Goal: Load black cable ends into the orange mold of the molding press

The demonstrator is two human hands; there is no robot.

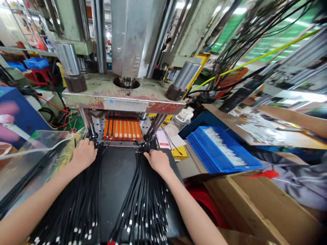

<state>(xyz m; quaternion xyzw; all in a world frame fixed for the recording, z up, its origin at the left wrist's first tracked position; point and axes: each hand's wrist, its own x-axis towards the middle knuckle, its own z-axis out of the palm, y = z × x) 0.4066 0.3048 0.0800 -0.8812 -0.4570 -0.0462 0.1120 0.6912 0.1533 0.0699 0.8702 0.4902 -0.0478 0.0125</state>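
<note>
My left hand [84,153] rests with bent fingers at the top end of a fan of black cables [79,200]; what its fingertips hold is too small to tell. On the other side, my right hand [157,161] is at the top of a second bundle of black cables [145,200], its fingertips partly hidden behind the hand. Between and beyond the hands, an orange slotted fixture [123,130] sits on the metal plate of a press [122,98]. Two dark strips lie across the fixture's left side; lighter slots show to their right.
A blue tray [224,149] of white parts stands at the right, near cardboard boxes [260,200]. A person's arm [293,115] reaches over a table of white pieces. Clear plastic bags lie at the left.
</note>
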